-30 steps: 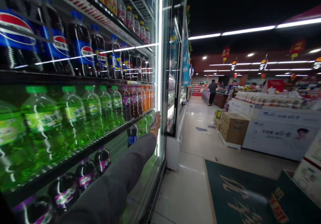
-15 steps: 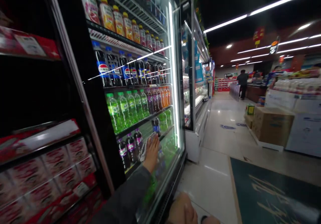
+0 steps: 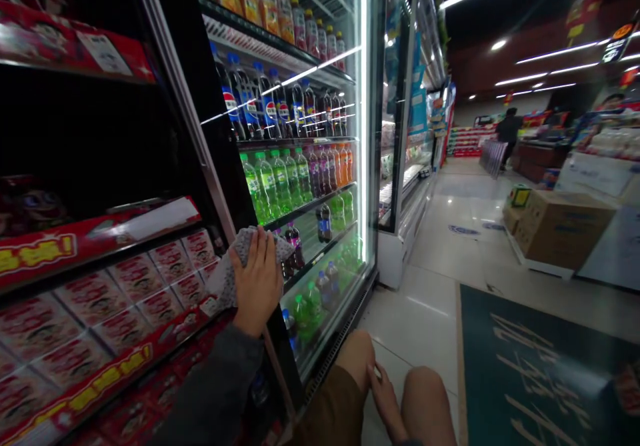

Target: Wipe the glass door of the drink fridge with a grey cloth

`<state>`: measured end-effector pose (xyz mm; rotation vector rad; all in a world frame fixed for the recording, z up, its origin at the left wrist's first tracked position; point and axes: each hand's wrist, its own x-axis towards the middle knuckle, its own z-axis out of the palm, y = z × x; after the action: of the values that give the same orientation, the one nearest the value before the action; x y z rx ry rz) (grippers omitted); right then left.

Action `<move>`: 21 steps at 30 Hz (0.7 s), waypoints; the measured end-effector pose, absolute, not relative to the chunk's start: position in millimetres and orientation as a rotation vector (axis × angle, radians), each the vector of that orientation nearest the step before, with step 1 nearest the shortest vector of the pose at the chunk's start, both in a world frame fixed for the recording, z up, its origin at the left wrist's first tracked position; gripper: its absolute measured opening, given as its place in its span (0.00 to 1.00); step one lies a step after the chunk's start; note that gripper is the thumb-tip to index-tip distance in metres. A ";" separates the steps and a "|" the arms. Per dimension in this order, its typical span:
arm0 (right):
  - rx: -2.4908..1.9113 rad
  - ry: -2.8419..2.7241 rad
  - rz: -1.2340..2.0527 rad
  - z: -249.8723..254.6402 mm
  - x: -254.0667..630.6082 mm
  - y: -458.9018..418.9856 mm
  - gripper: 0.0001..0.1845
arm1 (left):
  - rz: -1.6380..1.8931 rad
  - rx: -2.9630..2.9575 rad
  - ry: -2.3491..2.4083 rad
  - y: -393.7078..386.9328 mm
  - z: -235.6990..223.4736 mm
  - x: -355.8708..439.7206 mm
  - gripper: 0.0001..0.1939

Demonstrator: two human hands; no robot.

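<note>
My left hand [image 3: 256,281] is shut on a grey speckled cleaning cloth [image 3: 235,269] and presses it against the black frame [image 3: 216,166] of a glass-door drinks cooler. Behind the glass stand Pepsi bottles [image 3: 270,107], green soda bottles [image 3: 267,186] and several other drinks. My right hand [image 3: 384,399] hangs low between my bare knees, holding nothing and touching nothing I can make out. Its fingers point downward, close to my left knee [image 3: 357,356].
Red cartons of packaged goods [image 3: 100,319] fill shelves left of the cooler. To the right are a tiled aisle [image 3: 415,299], a teal floor mat [image 3: 520,366] and a cardboard box [image 3: 563,229] on a low white stand. A person [image 3: 509,133] stands far down the aisle.
My view has swung left and dropped toward my knees. The cloth in my left hand has moved from the cooler's glass to its black frame, and my right hand has come into view.
</note>
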<state>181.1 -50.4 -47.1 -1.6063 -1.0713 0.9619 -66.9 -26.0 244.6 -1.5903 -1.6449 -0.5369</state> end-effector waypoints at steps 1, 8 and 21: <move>-1.612 -1.076 0.960 -45.7 179.5 -53.1 0.22 | -0.556 -1.571 -1.655 -20.0 241.2 -63.7 0.30; -1.629 -1.134 0.845 -27.8 169.3 -69.6 0.20 | -0.738 -1.522 -1.670 14.6 223.8 -44.7 0.31; -1.720 -1.274 0.834 -31.1 140.5 -60.2 0.21 | -0.938 -1.615 -1.418 10.2 211.8 -61.0 0.26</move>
<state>140.5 -60.2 -31.1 -1.7202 -1.2745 0.8338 -61.0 10.2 211.8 -1.6152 -1.4179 -0.9378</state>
